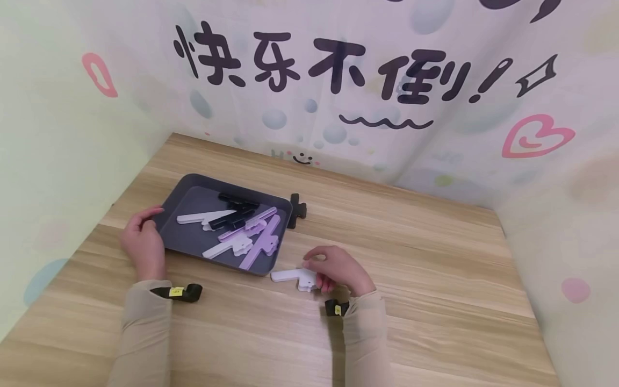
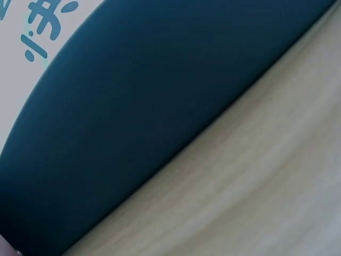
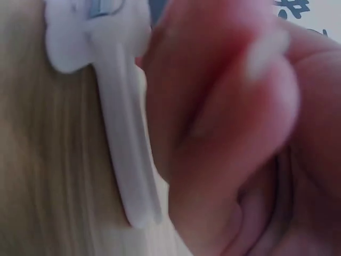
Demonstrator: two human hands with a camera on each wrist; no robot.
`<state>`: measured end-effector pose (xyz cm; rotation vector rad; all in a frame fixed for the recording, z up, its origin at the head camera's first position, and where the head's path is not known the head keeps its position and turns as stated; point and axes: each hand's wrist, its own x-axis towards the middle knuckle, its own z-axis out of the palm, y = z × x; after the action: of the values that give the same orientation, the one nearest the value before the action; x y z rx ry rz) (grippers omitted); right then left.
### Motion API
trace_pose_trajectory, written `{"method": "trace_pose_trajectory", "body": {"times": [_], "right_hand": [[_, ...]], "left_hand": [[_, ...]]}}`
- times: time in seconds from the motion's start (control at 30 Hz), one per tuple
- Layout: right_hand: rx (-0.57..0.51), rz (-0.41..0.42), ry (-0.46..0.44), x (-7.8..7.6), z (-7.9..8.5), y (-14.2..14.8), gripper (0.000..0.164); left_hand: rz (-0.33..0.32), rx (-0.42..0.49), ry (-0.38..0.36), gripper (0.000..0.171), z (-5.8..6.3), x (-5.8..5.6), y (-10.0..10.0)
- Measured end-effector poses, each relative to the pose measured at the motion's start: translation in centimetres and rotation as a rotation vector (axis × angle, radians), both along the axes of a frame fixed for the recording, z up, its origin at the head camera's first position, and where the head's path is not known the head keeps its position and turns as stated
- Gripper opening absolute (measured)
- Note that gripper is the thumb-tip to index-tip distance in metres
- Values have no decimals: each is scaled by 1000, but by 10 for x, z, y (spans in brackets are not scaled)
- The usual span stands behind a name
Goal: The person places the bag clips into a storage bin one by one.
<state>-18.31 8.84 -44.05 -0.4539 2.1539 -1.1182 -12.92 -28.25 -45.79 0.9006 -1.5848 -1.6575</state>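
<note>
My left hand (image 1: 142, 242) grips the left side of a dark grey tray (image 1: 181, 185), its fingertips at the rim. The tray's outer wall (image 2: 160, 90) fills much of the left wrist view. A white bag clip (image 1: 287, 276) lies near the tray's front right corner. Beside the clip's right end is my right hand (image 1: 340, 269), its fingers bent. In the right wrist view the clip's long bar (image 3: 125, 144) runs alongside the blurred fingers (image 3: 229, 138); I cannot tell whether they hold it.
Inside the tray lie several clips: black (image 1: 234, 217), white (image 1: 222, 246) and purple (image 1: 261, 244). Another black clip (image 1: 296, 210) sits outside, against the tray's right side. The wooden table (image 1: 416, 258) meets a printed cloth wall (image 1: 309, 107) at the back.
</note>
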Motion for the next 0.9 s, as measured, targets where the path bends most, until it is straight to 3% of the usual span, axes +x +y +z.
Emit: {"method": "trace_pose_trajectory", "body": {"times": [0.17,0.33,0.5,0.77,0.9], "right_hand": [[11,-13,28,-1,0,-3,23],[81,2,169,-2,1,-5,19],[125,2,292,-4,1,-7,26],[126,-53,419,-8,-7,-7,28],[120,-89,438,-9,-9,-6,30]], "left_hand": [[-2,-3,4,38,0,-1,-3],[-1,2,24,38,-1,-2,-4],[1,-8,14,38,-1,-1,-3],[-5,14,15,37,13,4,8],[-2,38,17,38,15,5,10]]}}
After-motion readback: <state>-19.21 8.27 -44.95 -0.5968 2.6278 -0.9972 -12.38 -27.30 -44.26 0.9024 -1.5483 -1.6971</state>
